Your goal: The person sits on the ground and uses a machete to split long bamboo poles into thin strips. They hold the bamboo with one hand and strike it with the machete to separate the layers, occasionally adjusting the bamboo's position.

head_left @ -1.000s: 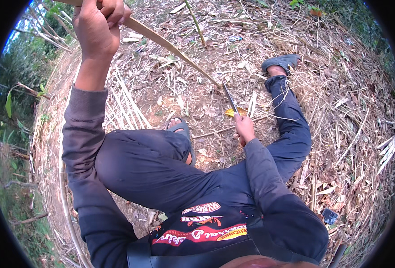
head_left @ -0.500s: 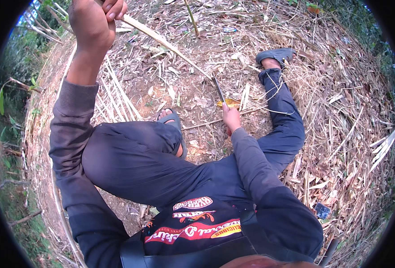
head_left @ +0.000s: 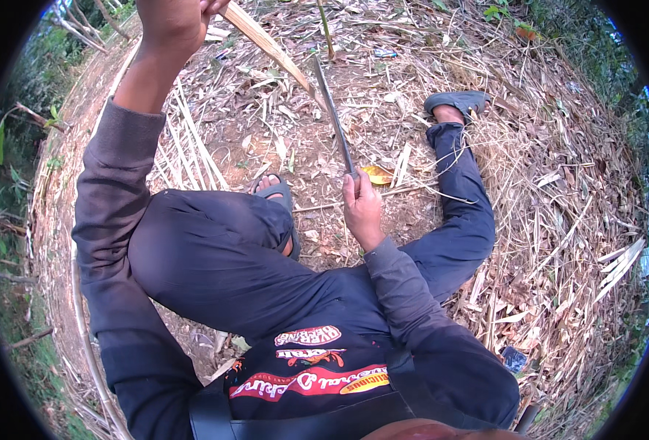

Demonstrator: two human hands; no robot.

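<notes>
Raised at the upper left, my left hand (head_left: 176, 26) is closed around a pale, flat bamboo-like strip (head_left: 267, 47) that slants down to the right. The top of this hand and the strip's upper end lie beyond the picture's edge. My right hand (head_left: 364, 211) grips a long, narrow, dark-bladed knife (head_left: 334, 117) in front of my lap, its tip pointing up and slightly left. The strip's lower end meets the blade's left side in the picture; whether they touch I cannot tell.
Several pale split strips (head_left: 190, 139) lie left of my sandalled foot (head_left: 273, 192). My other leg (head_left: 462, 183) stretches forward right. A yellow leaf (head_left: 377, 174) lies beyond my right hand, a thin green stem (head_left: 326, 29) stands ahead, and dry leaf litter (head_left: 559, 191) covers the ground.
My right hand has shifted left, and more of the knife's blade shows. The left hand has moved up and right; the strip now shows its broader face, its lower end higher and further left.
</notes>
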